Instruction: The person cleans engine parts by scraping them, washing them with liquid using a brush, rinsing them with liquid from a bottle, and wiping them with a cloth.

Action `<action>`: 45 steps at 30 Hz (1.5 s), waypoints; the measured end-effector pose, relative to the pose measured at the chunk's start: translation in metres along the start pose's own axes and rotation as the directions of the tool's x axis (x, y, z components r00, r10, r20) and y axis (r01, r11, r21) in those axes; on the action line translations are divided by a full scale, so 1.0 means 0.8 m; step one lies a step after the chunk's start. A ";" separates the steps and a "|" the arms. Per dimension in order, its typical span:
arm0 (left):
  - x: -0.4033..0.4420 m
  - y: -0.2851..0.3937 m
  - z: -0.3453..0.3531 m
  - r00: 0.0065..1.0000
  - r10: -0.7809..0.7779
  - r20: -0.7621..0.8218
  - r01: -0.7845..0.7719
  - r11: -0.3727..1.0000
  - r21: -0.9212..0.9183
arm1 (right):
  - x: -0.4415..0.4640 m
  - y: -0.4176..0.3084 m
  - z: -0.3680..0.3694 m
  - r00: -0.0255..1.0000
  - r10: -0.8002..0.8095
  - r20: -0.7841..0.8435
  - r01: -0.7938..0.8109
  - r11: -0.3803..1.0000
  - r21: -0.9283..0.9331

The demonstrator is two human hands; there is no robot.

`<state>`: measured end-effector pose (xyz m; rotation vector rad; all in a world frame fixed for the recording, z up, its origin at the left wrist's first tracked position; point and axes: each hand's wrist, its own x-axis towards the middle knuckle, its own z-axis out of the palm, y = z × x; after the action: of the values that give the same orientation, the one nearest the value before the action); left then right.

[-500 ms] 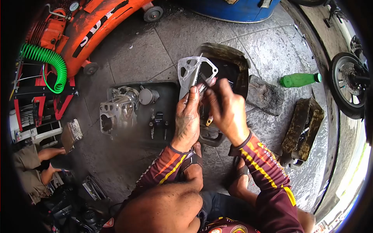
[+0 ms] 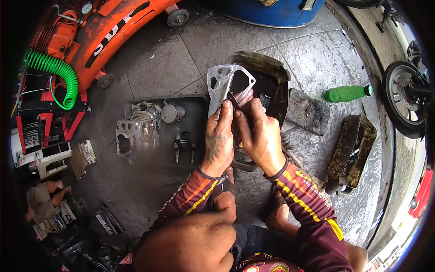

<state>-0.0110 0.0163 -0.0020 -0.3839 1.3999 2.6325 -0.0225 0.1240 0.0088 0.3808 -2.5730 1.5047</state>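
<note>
My left hand (image 2: 219, 138) is closed around a silvery metal engine cover (image 2: 220, 80), flat-rimmed with several holes, held up on edge. Its thumb presses near the cover's lower rim. Close beside it, my right hand (image 2: 263, 136) pinches a thin dark strip (image 2: 234, 100), like a blade, against the cover's edge. The fingers hide most of this strip. Below and to the left, a black tray (image 2: 192, 109) holds a metal engine cylinder (image 2: 140, 129), a piston (image 2: 172, 112) and small parts. Behind the cover lies a grimy dark pan (image 2: 260, 58).
A stone-like block (image 2: 309, 111), a green bottle (image 2: 349, 94) and a dirty oblong box (image 2: 351, 154) stand to the right. An orange compressor tank (image 2: 106, 41) and green coiled hose (image 2: 56, 68) are at left, a blue drum (image 2: 272, 13) at top. Another person's legs (image 2: 52, 195) show lower left.
My right hand has moved slightly down and left, closer to my left hand, with the strip along the cover's edge. The other person's legs at lower left have shifted.
</note>
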 end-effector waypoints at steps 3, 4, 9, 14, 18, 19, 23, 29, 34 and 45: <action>-0.004 0.004 -0.005 0.997 0.053 0.059 -0.055 0.998 0.034 | 0.023 0.019 -0.017 0.990 0.135 -0.032 -0.136 0.990 -0.029; -0.007 0.006 -0.009 0.996 0.066 0.066 -0.073 0.990 0.117 | 0.038 0.035 -0.028 0.988 0.101 -0.118 -0.117 0.983 -0.139; -0.005 0.007 -0.016 0.997 0.064 0.052 -0.071 0.986 0.152 | 0.041 0.032 -0.050 0.931 0.323 -0.172 -0.272 0.926 0.262; -0.011 -0.007 -0.020 1.000 -0.021 -0.011 0.022 0.996 0.089 | 0.032 0.024 -0.028 0.947 0.321 0.004 -0.293 0.858 0.423; -0.008 0.019 -0.028 0.988 -0.067 0.136 0.036 0.975 0.218 | 0.051 0.024 -0.062 0.918 0.349 0.188 -0.394 0.855 0.336; -0.004 0.021 -0.038 0.975 -0.119 0.189 0.082 0.977 0.195 | 0.055 0.030 -0.070 0.921 0.276 0.276 -0.340 0.914 0.222; -0.007 0.029 -0.049 0.914 -0.271 0.302 0.215 0.955 0.207 | 0.053 0.031 -0.069 0.968 0.090 0.232 -0.086 0.996 -0.024; -0.001 0.017 -0.041 0.999 -0.049 0.002 0.049 0.998 -0.045 | 0.013 0.009 -0.027 0.975 0.221 0.021 -0.220 0.974 -0.051; -0.004 0.013 -0.031 1.000 0.010 0.003 -0.009 0.997 -0.083 | -0.014 0.009 0.015 0.985 0.110 0.131 -0.102 0.992 -0.067; -0.004 0.018 -0.031 0.992 0.036 -0.120 -0.056 0.984 -0.169 | -0.005 0.011 0.005 0.995 0.010 0.098 0.004 0.990 -0.141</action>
<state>-0.0076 -0.0119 -0.0030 -0.5394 1.2293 2.8202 -0.0213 0.1249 -0.0014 0.4448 -2.7364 1.3264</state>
